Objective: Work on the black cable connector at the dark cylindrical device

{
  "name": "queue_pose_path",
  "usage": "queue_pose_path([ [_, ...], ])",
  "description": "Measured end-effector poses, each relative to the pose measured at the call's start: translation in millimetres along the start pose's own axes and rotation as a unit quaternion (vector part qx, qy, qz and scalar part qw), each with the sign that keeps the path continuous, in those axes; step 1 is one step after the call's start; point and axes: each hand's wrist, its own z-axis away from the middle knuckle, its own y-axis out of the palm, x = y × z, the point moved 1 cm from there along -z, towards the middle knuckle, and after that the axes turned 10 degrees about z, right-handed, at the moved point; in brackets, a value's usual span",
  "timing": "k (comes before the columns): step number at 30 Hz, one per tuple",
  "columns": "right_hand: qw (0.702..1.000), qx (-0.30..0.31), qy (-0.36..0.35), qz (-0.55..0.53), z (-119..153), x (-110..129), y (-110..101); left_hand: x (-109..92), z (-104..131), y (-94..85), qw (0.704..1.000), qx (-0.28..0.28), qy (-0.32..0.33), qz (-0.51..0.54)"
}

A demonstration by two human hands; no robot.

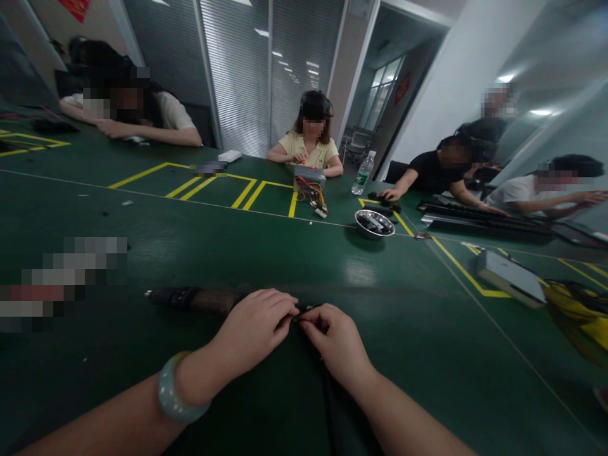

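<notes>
On the green table, my left hand [261, 320], with a pale bangle [177, 387] on its wrist, rests over the right part of a dark, long tool [190, 299] whose metal tip points left. My right hand [339, 342] is just to the right, its thumb and forefinger pinched near my left fingertips. Both sets of fingertips close on a small dark piece, mostly hidden between them. A black strip [332, 405] runs from beneath my right hand toward the table's near edge.
Ahead stand a metal bowl [375, 224] with dark items, a water bottle [363, 173] and a grey box [310, 176] with coloured wires. A silver box [510, 277] lies at right. Several people sit around the table [228, 253].
</notes>
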Motion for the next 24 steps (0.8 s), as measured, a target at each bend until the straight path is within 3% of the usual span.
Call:
queue_pose_path([
  [5,0.999,-0.013,0.033,0.028,-1.3,-3.3,0.6,-2.6,0.4,-1.6,1.000,-0.005,0.000,-0.001],
  [24,1.000,0.013,0.022,-0.002,-1.9,-0.1,-0.9,-3.0,-0.3,-2.4,1.000,0.001,-0.016,0.021],
])
